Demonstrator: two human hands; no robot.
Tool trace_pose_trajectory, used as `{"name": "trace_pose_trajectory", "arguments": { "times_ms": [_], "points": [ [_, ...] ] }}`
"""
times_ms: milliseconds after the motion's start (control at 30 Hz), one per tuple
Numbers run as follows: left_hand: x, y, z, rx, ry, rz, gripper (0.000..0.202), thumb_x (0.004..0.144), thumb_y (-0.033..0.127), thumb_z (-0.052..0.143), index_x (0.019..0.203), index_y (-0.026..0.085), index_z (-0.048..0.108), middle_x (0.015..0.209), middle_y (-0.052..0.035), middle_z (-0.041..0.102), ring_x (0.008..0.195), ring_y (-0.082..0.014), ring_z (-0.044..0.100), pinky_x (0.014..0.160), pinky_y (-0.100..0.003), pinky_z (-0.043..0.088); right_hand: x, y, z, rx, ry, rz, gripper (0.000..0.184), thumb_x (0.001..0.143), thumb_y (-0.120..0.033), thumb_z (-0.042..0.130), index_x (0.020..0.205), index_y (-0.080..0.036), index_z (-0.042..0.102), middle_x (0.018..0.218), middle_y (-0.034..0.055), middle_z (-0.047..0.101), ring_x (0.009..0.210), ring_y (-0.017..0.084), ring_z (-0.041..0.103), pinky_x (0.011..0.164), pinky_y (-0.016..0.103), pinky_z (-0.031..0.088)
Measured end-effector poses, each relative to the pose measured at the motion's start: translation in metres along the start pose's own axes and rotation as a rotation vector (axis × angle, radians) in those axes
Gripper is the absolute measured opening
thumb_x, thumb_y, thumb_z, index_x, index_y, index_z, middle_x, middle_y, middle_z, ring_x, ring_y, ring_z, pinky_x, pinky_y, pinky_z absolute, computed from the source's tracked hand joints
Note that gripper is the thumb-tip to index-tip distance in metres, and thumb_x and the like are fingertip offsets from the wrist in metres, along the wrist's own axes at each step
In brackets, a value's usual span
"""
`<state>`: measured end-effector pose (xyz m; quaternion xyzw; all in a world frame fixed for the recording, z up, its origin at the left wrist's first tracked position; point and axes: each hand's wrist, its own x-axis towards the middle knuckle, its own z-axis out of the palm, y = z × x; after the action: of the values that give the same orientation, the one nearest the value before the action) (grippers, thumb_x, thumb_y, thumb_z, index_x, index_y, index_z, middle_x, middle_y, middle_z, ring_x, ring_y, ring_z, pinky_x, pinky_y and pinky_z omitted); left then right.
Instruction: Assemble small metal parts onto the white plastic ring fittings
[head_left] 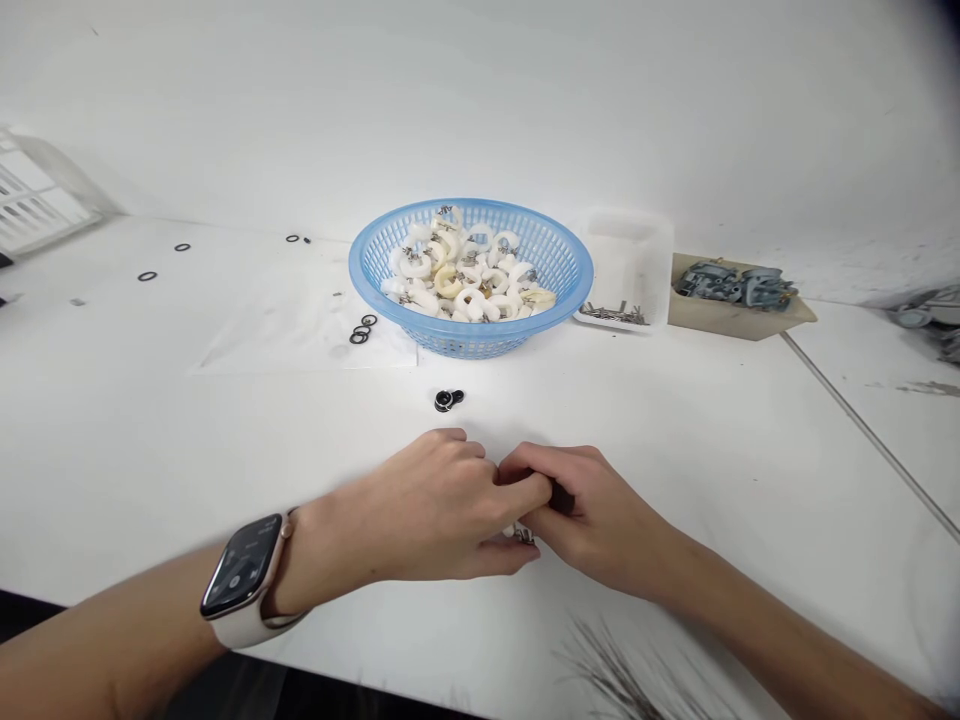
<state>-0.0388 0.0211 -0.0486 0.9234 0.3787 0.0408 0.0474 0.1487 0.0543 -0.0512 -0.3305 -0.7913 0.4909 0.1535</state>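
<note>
My left hand (pixel 442 505), with a watch on its wrist, is closed around a small white carburetor float (pixel 523 534); only a bit of white and its metal bracket show between the fingers. My right hand (pixel 585 500) meets it from the right, its thumb and fingers pinched on the same float, and the fingers of both hands overlap. Most of the float is hidden. Just beyond the hands lie small black ring-like parts (pixel 448 400). Behind them a blue plastic basket (pixel 577 285) holds many white ring-shaped floats (pixel 472 300) with metal brackets.
A white tray (pixel 652 260) with thin metal pins stands right of the basket, beside a beige bin (pixel 735 318) of metal carburetor bodies. Black O-rings (pixel 360 335) lie at the left, some on a clear plastic sheet (pixel 285 345). A white rack (pixel 37 200) stands far left.
</note>
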Motion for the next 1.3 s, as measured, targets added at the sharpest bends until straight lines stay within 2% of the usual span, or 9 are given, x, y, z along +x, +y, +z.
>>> {"name": "trace_pose_trajectory", "arguments": {
  "times_ms": [1300],
  "points": [
    [0.0012,-0.0002,-0.0007,0.018,-0.001,0.009,0.021,0.094,0.044,0.043,0.100,0.024,0.046,0.065,0.0046,0.054,0.051,-0.0165,0.043,0.058,-0.034,0.037,0.0008,0.0001,0.0003,-0.019,-0.003,0.007,0.020,0.078,-0.003,0.050,0.081,-0.021,0.060,0.068,-0.0075,0.060,0.058,0.008,0.048,0.052,0.020,0.037]
  ]
}}
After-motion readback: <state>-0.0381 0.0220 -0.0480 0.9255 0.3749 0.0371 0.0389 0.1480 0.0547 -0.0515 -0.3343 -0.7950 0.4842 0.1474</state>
